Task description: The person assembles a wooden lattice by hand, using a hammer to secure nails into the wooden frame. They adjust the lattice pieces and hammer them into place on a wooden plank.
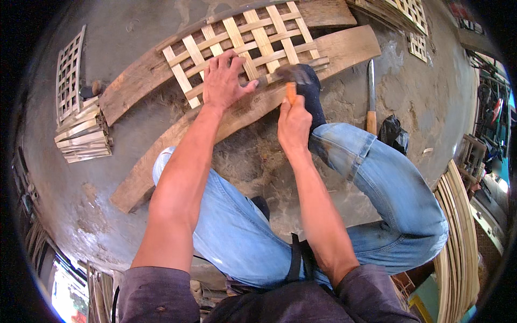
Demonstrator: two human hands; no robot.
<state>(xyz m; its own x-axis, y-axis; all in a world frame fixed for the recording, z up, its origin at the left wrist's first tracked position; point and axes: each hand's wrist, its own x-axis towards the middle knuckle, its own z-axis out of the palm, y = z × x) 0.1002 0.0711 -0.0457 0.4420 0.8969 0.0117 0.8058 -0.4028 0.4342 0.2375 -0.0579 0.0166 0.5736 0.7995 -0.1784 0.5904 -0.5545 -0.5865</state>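
A woven lattice of pale bamboo strips (253, 37) lies across two curved wooden planks (344, 48) on the concrete floor. My left hand (223, 81) presses flat on the lattice's near edge, fingers spread. My right hand (293, 124) grips an orange-handled tool (291, 91) whose dark blade, blurred, reaches left toward the lattice's lower edge. My foot in a dark sock (312, 89) rests on the plank beside the tool. My knees in blue jeans (388, 183) frame the work.
A long knife with a wooden handle (371, 97) lies on the floor to the right, next to a black bag (393, 134). A stack of cut strips (83, 134) and a small lattice (70, 72) sit at left. Long bent strips (458, 242) pile at right.
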